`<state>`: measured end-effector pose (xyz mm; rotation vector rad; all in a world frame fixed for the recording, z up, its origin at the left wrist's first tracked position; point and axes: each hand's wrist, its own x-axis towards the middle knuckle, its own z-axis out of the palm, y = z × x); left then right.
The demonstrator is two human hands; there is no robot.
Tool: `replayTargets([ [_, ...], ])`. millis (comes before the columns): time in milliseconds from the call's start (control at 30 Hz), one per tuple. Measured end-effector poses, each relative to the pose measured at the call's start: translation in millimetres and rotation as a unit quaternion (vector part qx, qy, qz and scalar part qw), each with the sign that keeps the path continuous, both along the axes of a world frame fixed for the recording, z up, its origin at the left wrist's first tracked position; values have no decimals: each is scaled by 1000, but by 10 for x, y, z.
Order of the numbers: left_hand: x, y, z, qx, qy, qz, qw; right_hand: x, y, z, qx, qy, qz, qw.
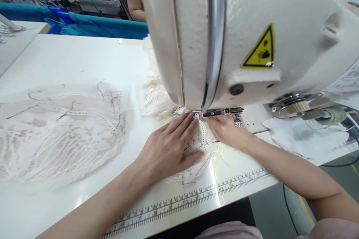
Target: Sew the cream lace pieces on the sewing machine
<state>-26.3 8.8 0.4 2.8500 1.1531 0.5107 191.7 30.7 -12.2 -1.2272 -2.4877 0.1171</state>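
Observation:
A white sewing machine [190, 37] stands over the work, its head hiding the needle. Beneath it lies a piece of cream lace fabric [200, 140] with dark stitching and loose thread ends. My left hand [172, 142] rests flat on this lace, fingers stretched toward the presser area and thumb apart. On the other side, my right hand [228, 129] reaches in beside the lace at the machine's foot; its fingertips are partly hidden behind the metal parts, so its grip cannot be made out. More cream lace [157, 97] is bunched behind the machine head.
Another lace piece [61, 130] with dark loose threads lies on the left of the white table [92, 59]. A ruler strip [185, 201] runs along the front edge. White cloth [305, 134] and a green thread spool [332, 115] sit at right. A person's arm [136, 5] shows beyond the blue cloth [106, 24].

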Motion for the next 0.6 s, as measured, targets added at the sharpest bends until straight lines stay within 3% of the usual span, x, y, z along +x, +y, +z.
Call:
replayTargets([
  [200,-1,0,-4,25,8,-1,1000,-58,-63,48,34,33,-46,998],
  [600,-10,-19,57,1,47,8,999,1,-101,24,96,-80,-30,992],
])
